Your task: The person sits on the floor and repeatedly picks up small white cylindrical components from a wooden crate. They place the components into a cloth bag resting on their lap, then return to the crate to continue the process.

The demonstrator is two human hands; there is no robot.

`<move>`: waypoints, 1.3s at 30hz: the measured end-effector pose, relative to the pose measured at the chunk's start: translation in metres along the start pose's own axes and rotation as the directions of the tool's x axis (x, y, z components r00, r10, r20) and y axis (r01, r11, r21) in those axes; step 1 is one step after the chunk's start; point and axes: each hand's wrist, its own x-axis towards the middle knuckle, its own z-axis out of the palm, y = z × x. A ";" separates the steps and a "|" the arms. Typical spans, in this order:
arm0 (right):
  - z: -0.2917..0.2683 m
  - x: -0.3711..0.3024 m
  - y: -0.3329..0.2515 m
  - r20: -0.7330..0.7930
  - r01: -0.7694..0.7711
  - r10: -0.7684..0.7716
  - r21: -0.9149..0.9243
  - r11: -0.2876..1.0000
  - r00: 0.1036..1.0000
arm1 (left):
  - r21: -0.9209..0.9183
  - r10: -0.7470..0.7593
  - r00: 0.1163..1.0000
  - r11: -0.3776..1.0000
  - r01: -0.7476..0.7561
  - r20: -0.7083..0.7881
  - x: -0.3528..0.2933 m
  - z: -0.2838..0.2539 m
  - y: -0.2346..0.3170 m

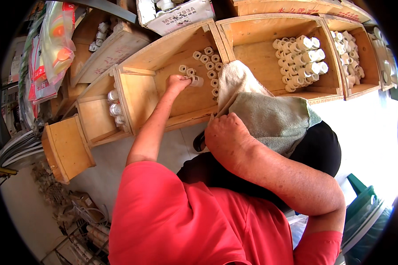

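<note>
- Red sleeve (163, 221) fills the foreground.
- Left hand (177, 82) pinches a white plastic pipe fitting (197, 81) by its barrel, inside the wooden bin (141, 95); judged light, rigid, smooth (grip the cylinder's sides).
- Right hand (227, 137) rests closed on a grey-green cloth (269, 119); its hold cannot be told.
- Neighbouring bin (256, 31) holds stacked fittings (300, 62).

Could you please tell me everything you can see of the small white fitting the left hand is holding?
The white fitting is a short, hollow cylinder that looks like plastic, lying on its side with its open end facing right. The left hand pinches it at the fingertips inside the wooden compartment, just below a column of like fittings stacked with their round openings showing. Its far side is hidden by the fingers.
</note>
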 end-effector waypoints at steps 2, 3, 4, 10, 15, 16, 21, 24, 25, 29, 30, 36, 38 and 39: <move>0.000 0.000 0.002 0.007 -0.006 0.006 0.004 1.000 1.000 | 0.155 -0.054 0.998 0.987 0.047 0.035 0.001 0.014 0.006; -0.004 0.002 0.001 0.074 -0.012 0.011 0.018 1.000 0.997 | 0.224 -0.068 0.997 0.973 0.057 0.044 0.001 0.019 0.007; -0.008 0.003 0.000 0.141 -0.020 0.015 0.032 0.999 0.990 | 0.292 -0.084 0.995 0.954 0.065 0.052 0.000 0.022 0.008; -0.013 0.000 0.002 0.130 -0.001 -0.006 0.055 0.999 0.992 | 0.550 0.091 0.987 0.822 -0.150 0.133 0.020 0.064 -0.026; -0.015 0.000 0.003 0.153 0.002 -0.008 0.041 0.999 0.988 | 0.503 0.060 0.992 0.857 -0.107 0.109 0.016 0.080 -0.020; -0.014 0.000 0.003 0.142 0.001 -0.006 0.031 1.000 0.990 | 0.497 0.039 0.993 0.863 -0.091 0.113 0.016 0.080 -0.020; -0.013 0.001 0.002 0.118 -0.002 -0.001 0.024 1.000 0.993 | 0.371 0.026 0.998 0.928 -0.042 0.049 0.023 0.069 -0.029; 0.000 -0.002 0.003 -0.035 0.004 -0.004 -0.005 1.000 0.999 | 0.139 -0.035 0.994 0.989 0.049 -0.101 0.028 0.065 -0.037; 0.002 -0.003 0.003 -0.099 0.019 -0.020 -0.014 1.000 0.995 | 0.046 -0.097 0.987 0.994 0.103 -0.127 0.033 0.063 -0.046; -0.003 -0.002 0.003 -0.054 0.033 -0.033 -0.003 0.999 0.998 | -0.067 -0.186 0.963 0.982 0.176 -0.198 0.040 0.065 -0.066; -0.002 -0.002 0.004 -0.055 0.028 -0.029 -0.005 1.000 0.998 | -0.071 -0.182 0.964 0.983 0.171 -0.196 0.040 0.066 -0.062; -0.008 0.003 0.000 0.102 -0.005 0.003 0.018 1.000 0.995 | -0.094 -0.171 0.962 0.984 0.154 -0.211 0.037 0.063 -0.055; -0.006 0.004 0.001 0.064 -0.006 0.005 0.007 1.000 0.998 | -0.110 -0.179 0.962 0.981 0.159 -0.206 0.033 0.061 -0.048; -0.004 0.002 0.002 0.025 -0.007 0.007 -0.002 1.000 1.000 | -0.100 -0.185 0.957 0.981 0.166 -0.224 0.028 0.059 -0.039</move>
